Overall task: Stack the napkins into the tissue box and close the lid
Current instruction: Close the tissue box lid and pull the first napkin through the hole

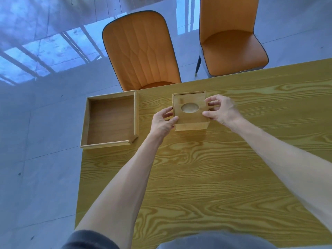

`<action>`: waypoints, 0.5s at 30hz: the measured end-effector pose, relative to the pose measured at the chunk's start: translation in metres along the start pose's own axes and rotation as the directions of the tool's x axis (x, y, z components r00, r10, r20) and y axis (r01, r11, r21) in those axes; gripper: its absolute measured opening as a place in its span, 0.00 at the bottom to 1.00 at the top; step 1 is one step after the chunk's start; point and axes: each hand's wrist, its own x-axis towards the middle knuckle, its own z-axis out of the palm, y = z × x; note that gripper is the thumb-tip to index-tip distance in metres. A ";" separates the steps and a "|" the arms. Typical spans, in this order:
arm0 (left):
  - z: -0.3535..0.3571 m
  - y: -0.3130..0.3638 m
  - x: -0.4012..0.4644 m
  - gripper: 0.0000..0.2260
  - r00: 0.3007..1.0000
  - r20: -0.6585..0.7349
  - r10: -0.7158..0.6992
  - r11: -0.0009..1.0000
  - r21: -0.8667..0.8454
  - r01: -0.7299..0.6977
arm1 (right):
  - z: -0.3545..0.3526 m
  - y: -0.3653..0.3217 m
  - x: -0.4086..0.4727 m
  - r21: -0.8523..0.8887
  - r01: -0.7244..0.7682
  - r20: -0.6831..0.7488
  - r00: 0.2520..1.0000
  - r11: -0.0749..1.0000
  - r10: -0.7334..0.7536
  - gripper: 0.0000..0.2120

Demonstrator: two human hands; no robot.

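A square wooden tissue box (190,124) stands on the table at the far middle. Its lid (190,115) with an oval opening (190,107) lies flat on top; something pale shows through the oval. My left hand (162,121) grips the box's left side, thumb near the front left corner. My right hand (221,109) holds the right side, fingertips on the lid's right edge. No loose napkins are in view.
A shallow wooden tray (109,121) sits at the table's far left corner, overhanging the edge. Two orange chairs (142,49) (231,36) stand behind the wooden table (215,177). Grey tiled floor lies to the left.
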 end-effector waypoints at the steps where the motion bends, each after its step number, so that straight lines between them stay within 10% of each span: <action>1: 0.000 -0.001 0.000 0.23 1.000 0.000 0.002 1.000 0.007 -0.002 | 0.001 -0.003 0.000 -0.121 0.060 -0.031 0.997 0.991 -0.064 0.20; 5: -0.001 -0.003 0.002 0.24 1.000 -0.004 0.009 1.000 0.020 -0.009 | 0.011 -0.021 0.000 -0.476 0.262 -0.074 0.939 0.840 -0.335 0.10; 15: -0.001 -0.002 0.002 0.24 0.999 -0.024 0.040 0.996 0.079 -0.038 | 0.041 -0.058 0.008 -0.706 0.381 0.157 0.906 0.597 -0.392 0.11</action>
